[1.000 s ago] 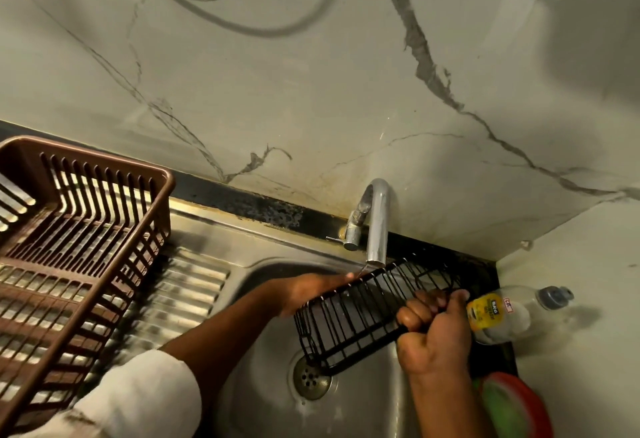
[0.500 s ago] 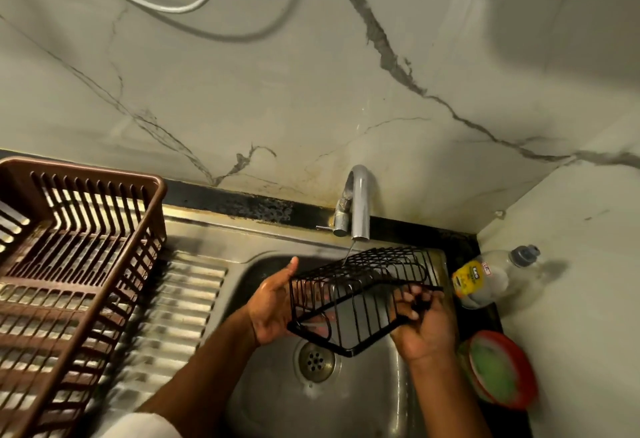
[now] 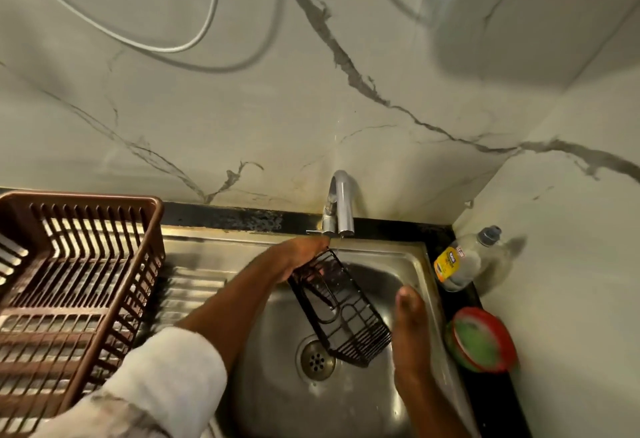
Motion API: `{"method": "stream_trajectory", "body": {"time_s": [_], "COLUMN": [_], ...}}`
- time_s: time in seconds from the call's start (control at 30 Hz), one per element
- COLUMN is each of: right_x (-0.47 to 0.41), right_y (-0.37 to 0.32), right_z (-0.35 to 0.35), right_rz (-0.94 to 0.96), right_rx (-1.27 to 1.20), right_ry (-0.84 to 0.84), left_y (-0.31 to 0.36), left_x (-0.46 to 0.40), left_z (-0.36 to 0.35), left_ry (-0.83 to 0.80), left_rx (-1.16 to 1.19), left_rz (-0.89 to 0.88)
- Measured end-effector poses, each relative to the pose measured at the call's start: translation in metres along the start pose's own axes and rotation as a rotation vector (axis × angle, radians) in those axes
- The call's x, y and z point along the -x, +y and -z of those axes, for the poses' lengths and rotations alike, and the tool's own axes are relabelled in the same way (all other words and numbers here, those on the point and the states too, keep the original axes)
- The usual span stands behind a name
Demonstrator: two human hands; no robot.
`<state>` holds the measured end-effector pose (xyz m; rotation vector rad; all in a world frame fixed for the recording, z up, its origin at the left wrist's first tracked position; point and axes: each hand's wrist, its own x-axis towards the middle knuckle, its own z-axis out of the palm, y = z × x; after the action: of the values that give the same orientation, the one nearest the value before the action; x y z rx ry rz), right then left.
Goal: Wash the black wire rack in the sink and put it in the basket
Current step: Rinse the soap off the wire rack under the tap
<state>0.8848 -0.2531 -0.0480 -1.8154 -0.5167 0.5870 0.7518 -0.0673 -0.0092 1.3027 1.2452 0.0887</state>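
a steel sink unit (image 3: 221, 242) carries a brown basket (image 3: 104, 340) on its ribbed drainboard at left. the black counter edge (image 3: 467, 295) at right holds a bottle (image 3: 464, 257) and a red-rimmed tub (image 3: 483, 340).

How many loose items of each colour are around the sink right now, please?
Black: 1, the wire rack
Brown: 1, the basket
Clear: 1, the bottle
Red and green: 1, the round tub
Total: 4
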Motion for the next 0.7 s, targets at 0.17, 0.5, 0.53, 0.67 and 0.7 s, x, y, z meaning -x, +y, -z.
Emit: {"method": "stream_trajectory", "body": {"time_s": [0.17,0.5,0.53,0.67,0.7], "right_x": [0.002,-0.028,-0.031,-0.05,-0.055], "right_y": [-0.029,-0.035,-0.038,-0.047,-0.047], "right_z": [-0.018,-0.052,-0.054,-0.052,-0.05], "right_rz": [0.112,0.105,0.125,0.111,0.048], "right_rx": [0.172,0.199,0.199,0.109,0.05], "right_ry": [-0.579,-0.51,-0.472,-0.37,-0.356], "left_y": [0.026,0.037,0.036,0.014,0.004], "left_x": [-0.014,-0.03,-0.03,-0.015,-0.006], "left_z": [-0.015,0.0,0.004,0.016,0.018], "left_ry": [-0.149,-0.132,-0.119,-0.087,-0.061], "left_rx": [-0.54,-0.242,-0.117,0.34,0.296], "left_rz": [0.029,0.091,0.045,-0.087,-0.096]}}
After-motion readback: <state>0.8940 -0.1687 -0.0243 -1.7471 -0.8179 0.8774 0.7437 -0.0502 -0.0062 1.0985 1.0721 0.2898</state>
